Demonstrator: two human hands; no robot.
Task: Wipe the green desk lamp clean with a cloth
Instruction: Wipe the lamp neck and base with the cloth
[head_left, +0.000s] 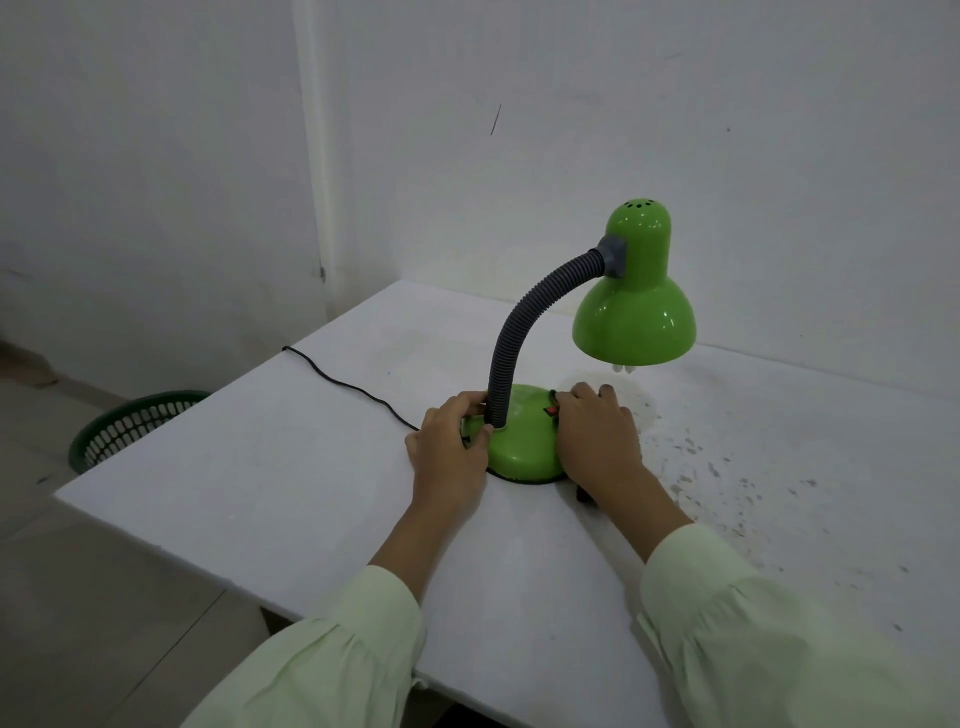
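Note:
The green desk lamp (524, 447) stands on the white table (291, 467). It has a grey flexible neck (524, 322) and a glossy green shade (635, 317) that points down to the right. My left hand (452, 441) grips the round base where the neck goes in, thumb on top. My right hand (597, 436) covers the right side of the base, fingers curved over a dark cloth (584, 492). Only scraps of the cloth show, by the thumb and under the wrist.
A black power cord (337, 382) runs from the lamp base to the table's left edge. A dark green mesh basket (130, 426) stands on the floor to the left. Dark specks mark the table on the right (727, 467). White walls close off the back.

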